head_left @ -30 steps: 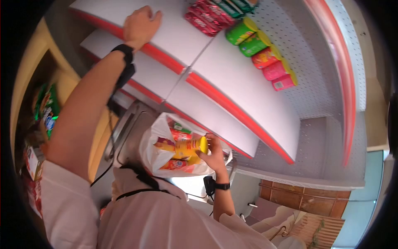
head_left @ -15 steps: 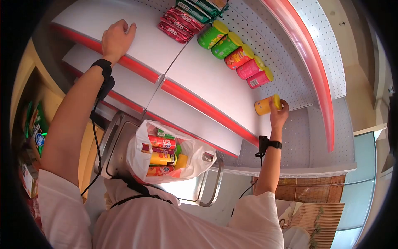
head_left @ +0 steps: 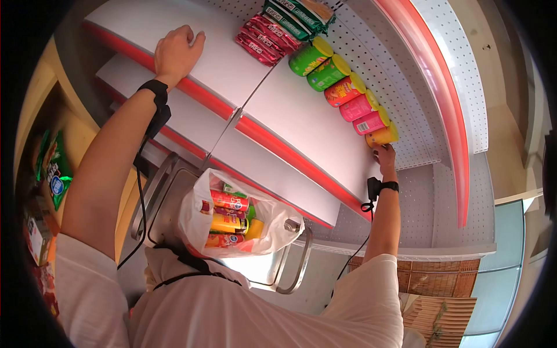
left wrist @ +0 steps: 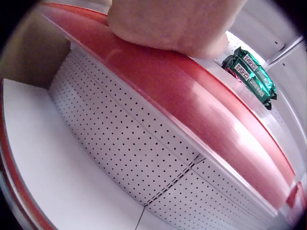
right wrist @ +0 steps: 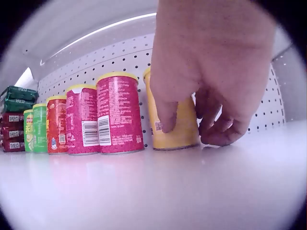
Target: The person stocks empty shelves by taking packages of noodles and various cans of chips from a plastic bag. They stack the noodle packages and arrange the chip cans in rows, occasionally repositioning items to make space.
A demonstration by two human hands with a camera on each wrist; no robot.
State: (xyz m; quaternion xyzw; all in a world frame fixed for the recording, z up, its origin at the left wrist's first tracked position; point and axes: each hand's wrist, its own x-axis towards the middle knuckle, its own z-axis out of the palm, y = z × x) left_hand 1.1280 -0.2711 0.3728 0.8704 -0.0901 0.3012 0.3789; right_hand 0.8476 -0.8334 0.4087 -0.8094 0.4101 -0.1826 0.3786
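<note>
A yellow can (head_left: 381, 136) stands at the right end of a row of cans, beside a pink can (right wrist: 120, 115) with a narrow gap between them. My right hand (head_left: 385, 158) grips it from the right; in the right wrist view the thumb of this hand (right wrist: 211, 72) lies on the front of the yellow can (right wrist: 175, 124) and the other fingers curl at its right side. My left hand (head_left: 178, 53) rests at the red-edged front of the upper shelf (head_left: 226, 69), fingers loosely bent and holding nothing. The left wrist view shows part of that hand (left wrist: 172, 24).
Red packets (head_left: 264, 40) and green packets (head_left: 296, 20) lie left of the cans. Below the shelves, a white plastic bag (head_left: 194, 203) with several cans sits on a metal cart (head_left: 156, 223). Snack packets (head_left: 57, 174) are at far left. A perforated panel (head_left: 418, 127) backs the shelf.
My right hand has gone from the bag up to the shelf with the yellow can, which now stands upright near the pink one. The left hand stays by the shelf edge.
</note>
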